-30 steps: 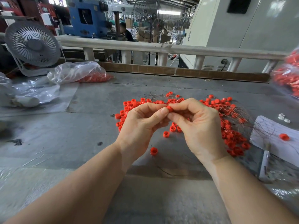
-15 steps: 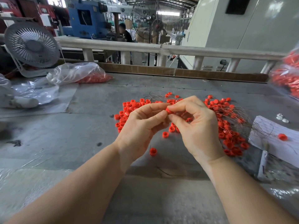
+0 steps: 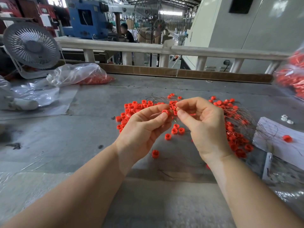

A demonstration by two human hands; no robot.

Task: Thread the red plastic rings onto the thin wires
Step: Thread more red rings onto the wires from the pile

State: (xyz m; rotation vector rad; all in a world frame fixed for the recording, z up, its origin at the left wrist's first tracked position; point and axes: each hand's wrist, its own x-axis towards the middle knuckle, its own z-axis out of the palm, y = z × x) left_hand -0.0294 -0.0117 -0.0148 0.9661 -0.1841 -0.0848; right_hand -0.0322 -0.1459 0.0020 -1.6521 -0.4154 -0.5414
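Note:
Above the grey table (image 3: 92, 129) my left hand (image 3: 144, 127) pinches one red ring (image 3: 165, 112) between thumb and forefinger. My right hand (image 3: 202, 124) is a little to its right, thumb and fingers curled together as if pinching a thin wire, which is too fine to make out there. Loose red rings (image 3: 134, 107) lie scattered behind and under my hands. More red rings on a tangle of thin wires (image 3: 236, 117) spread out at the right.
A white fan (image 3: 31, 46) and a clear bag of red rings (image 3: 79, 74) sit at the back left. Another bag of red rings (image 3: 292, 79) is at the right edge. White paper (image 3: 279, 139) with one red ring lies at the right. A railing (image 3: 164, 48) runs behind.
My hands have drawn slightly apart; before, the fingertips of both met at the ring. The ring now stays with my left hand.

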